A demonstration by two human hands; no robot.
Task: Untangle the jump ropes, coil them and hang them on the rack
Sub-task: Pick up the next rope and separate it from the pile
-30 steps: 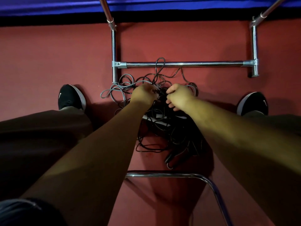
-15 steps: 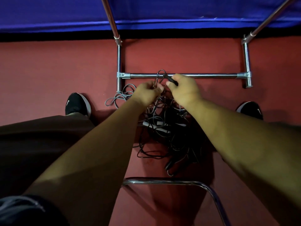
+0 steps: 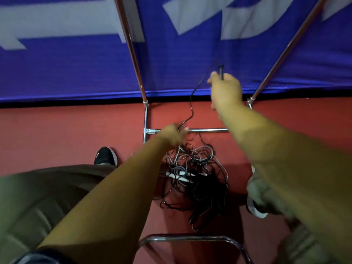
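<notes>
**Black cord stretched up from the heap**

The left hand (image 3: 174,135) pinches a thin black cord (image 3: 191,109) low down, just in front of the rack's crossbar (image 3: 209,130). Below it, between both forearms, the tangle of jump ropes (image 3: 198,174) lies on the red floor (image 3: 57,134). The cord climbs to the right hand (image 3: 225,90), raised well above, its fist closed round a black handle (image 3: 221,70). The ropes look light, limp and likely to snag. The stiff handle seems the surest hold.
</notes>
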